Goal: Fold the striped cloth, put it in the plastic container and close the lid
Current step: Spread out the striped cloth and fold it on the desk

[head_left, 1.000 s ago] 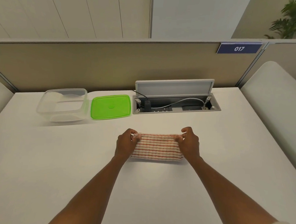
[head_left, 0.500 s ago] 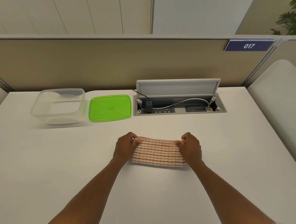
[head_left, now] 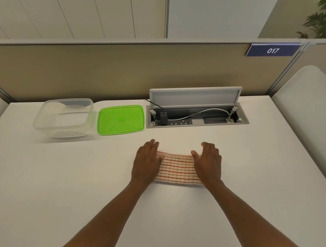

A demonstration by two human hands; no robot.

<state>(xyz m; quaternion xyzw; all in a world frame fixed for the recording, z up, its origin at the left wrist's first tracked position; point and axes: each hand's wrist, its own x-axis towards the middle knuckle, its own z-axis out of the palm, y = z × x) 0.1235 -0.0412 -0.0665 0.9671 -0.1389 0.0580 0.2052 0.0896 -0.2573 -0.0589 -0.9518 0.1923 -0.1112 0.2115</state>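
Note:
The striped cloth (head_left: pixel 177 168), white with red lines, lies folded into a narrow band on the white table (head_left: pixel 60 184). My left hand (head_left: pixel 147 161) rests flat on its left end, fingers stretched out. My right hand (head_left: pixel 209 163) lies flat on its right end, fingers also extended. Both cloth ends are hidden under the palms. At the back left stands the clear plastic container (head_left: pixel 64 116), uncovered and holding nothing. Its green lid (head_left: pixel 121 119) lies flat on the table just to the right of it.
An open cable box (head_left: pixel 196 119) with a raised flap, plug and grey cable is set into the table behind the cloth. A beige partition (head_left: pixel 123 70) runs along the back edge. A white padded chair back (head_left: pixel 310 112) stands at the right.
Both hands pinched the cloth's far corners before; now their fingers have let go and lie flat on the ends. The cloth stays in place.

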